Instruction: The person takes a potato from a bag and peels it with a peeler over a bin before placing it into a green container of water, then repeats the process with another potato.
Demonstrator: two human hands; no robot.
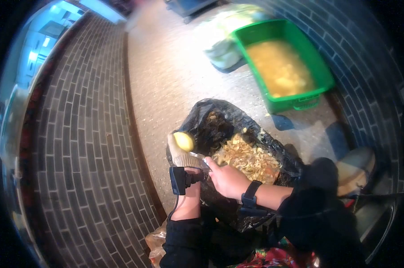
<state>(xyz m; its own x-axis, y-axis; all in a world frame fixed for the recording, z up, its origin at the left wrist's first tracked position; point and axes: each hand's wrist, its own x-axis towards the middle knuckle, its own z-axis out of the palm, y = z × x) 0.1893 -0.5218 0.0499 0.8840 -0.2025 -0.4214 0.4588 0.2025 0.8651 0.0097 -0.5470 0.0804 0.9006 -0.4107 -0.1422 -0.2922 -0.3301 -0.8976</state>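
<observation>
My left hand (pixel 183 158), in a pale knit glove, is closed around a yellow peeled potato (pixel 184 141). Close beside it, my right hand (pixel 228 179) grips a small metal-bladed tool (pixel 199 156); whether it is a peeler or a knife cannot be made out. The tool's tip points toward the gloved hand, just below the potato. Under both hands stands an open black plastic bag (pixel 273 145), with a heap of peelings (pixel 249 161) inside. Dark straps sit on both wrists, the left one carrying a small black box.
A green tub (pixel 316 67) holding yellowish potatoes in cloudy liquid stands at the upper right. Behind it lies a pale plastic sack (pixel 224 51). Brick walls rise on the left (pixel 85 125) and right. A shoe (pixel 356 169) is at the right; a clear plastic bag (pixel 156 243) lies below left.
</observation>
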